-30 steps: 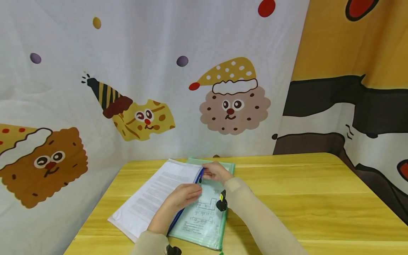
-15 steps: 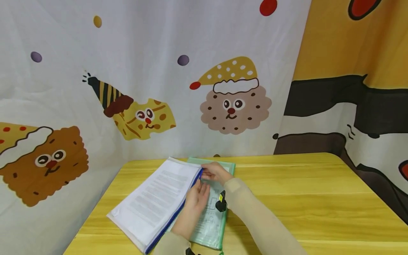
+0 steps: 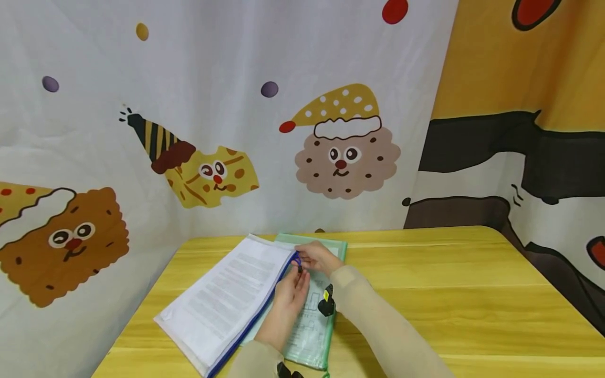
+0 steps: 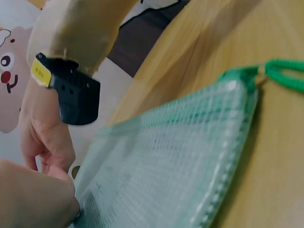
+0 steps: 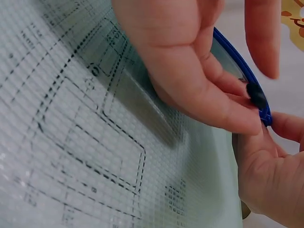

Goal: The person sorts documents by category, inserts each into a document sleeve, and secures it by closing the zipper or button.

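A clear zip document pouch (image 3: 222, 294) with a printed sheet in it and a blue zipper edge (image 3: 255, 320) lies partly over a green mesh zip pouch (image 3: 307, 338). My right hand (image 3: 319, 257) pinches the blue-edged pouch at its far right corner. Just below, my left hand (image 3: 289, 294) has its fingertips on the dark zipper pull (image 5: 256, 95) close to that corner. In the right wrist view the blue zipper (image 5: 232, 52) ends between the two hands. The left wrist view shows mostly the green pouch, with the left hand's contact hidden.
The yellow wood-grain table (image 3: 449, 294) stretches right of the pouches. A green cord loop (image 4: 285, 71) hangs from the green pouch's near corner. Behind the table hangs a white curtain (image 3: 227, 105) with cartoon prints.
My left hand has moved up and right along the zipper edge to the pull near the right hand. The blue-edged pouch has shifted slightly toward me. The right hand stays at the corner.
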The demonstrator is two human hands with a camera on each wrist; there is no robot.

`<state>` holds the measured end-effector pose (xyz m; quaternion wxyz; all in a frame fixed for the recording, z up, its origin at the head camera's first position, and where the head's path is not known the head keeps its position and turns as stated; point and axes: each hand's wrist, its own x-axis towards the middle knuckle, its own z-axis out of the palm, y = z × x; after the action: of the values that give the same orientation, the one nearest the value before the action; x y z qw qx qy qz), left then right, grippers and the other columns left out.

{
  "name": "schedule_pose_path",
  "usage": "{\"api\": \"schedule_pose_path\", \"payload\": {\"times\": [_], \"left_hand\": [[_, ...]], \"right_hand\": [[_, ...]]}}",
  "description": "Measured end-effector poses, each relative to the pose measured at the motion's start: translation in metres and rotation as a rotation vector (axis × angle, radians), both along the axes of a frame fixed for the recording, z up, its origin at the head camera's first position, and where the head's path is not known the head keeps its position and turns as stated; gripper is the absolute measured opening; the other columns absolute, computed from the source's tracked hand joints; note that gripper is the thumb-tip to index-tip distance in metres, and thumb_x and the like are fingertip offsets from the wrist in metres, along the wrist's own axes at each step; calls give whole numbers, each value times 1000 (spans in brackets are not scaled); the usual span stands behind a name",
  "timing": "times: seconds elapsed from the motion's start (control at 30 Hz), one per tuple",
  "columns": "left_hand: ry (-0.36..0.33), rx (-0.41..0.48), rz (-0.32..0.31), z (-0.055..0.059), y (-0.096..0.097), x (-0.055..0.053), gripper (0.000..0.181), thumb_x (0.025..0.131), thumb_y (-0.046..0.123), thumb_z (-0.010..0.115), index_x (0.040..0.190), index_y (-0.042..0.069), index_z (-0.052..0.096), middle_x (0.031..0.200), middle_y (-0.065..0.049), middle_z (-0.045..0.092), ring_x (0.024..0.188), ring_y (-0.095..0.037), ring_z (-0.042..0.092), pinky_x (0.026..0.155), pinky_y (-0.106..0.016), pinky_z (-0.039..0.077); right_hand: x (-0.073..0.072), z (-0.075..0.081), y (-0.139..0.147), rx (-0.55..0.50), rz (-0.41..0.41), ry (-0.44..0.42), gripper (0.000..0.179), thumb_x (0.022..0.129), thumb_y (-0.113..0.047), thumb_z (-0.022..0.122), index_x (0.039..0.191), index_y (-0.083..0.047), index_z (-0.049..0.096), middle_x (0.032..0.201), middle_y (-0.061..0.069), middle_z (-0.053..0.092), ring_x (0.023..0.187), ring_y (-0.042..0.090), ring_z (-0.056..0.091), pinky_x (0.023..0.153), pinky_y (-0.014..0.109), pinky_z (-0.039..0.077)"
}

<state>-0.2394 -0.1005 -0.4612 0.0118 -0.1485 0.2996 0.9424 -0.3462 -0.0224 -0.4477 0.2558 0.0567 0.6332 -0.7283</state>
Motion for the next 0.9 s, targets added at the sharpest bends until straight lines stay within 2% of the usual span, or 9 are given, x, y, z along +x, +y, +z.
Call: {"api": "schedule_pose_path", "payload": {"times": [0.17, 0.33, 0.4, 0.5, 0.63, 0.77, 0.9], "left_hand": [[-10, -71, -49, -5, -4, -2, 12, 97, 7, 48, 99, 5, 59, 86, -2, 54, 80, -8, 54, 84, -19, 49], [-9, -152, -115, -3, -6, 1, 24, 98, 3, 44, 120, -6, 46, 88, -5, 51, 81, -10, 53, 82, -19, 50], [-2, -178, -145, -2, -8, 3, 26, 98, 3, 41, 122, -7, 43, 88, -5, 50, 82, -11, 53, 82, -19, 50], [0, -217, -175, 0, -11, 6, 18, 98, 3, 40, 111, -4, 50, 85, -4, 51, 80, -10, 53, 81, -20, 50], [-7, -269, -225, 4, -15, 13, 15, 98, 2, 39, 97, 2, 54, 83, -4, 50, 79, -11, 52, 82, -22, 50], [-19, -286, -288, 11, -21, 24, 13, 99, 3, 37, 99, -1, 49, 88, -8, 47, 83, -13, 50, 86, -24, 49], [-4, -318, -349, 17, -31, 33, 13, 100, 6, 34, 102, -2, 44, 91, -7, 47, 86, -14, 52, 89, -25, 49]], "right_hand": [[2, -1, -1, 11, 35, 4, 17, 93, -12, 56, 95, 4, 63, 70, 6, 64, 58, 11, 61, 49, 14, 45], [4, -1, 2, 25, 19, 4, 22, 93, -12, 56, 105, 7, 61, 71, 7, 64, 61, 12, 63, 50, 16, 47], [4, 1, 3, 29, 7, 1, 23, 93, -11, 56, 107, 6, 60, 73, 8, 65, 62, 13, 63, 51, 16, 49], [4, 2, 5, 26, -12, 4, 25, 93, -10, 57, 111, 8, 59, 77, 10, 65, 65, 15, 64, 57, 19, 53], [3, 1, 8, 29, -55, 3, 29, 92, -8, 57, 115, 10, 57, 87, 14, 65, 70, 17, 65, 74, 26, 56], [2, 0, 12, 23, -78, -8, 30, 93, -8, 56, 116, 11, 56, 91, 17, 64, 73, 19, 65, 83, 31, 54], [1, 1, 14, 10, -70, -10, 30, 94, -8, 56, 117, 12, 56, 93, 19, 65, 76, 21, 67, 82, 31, 54]]}}
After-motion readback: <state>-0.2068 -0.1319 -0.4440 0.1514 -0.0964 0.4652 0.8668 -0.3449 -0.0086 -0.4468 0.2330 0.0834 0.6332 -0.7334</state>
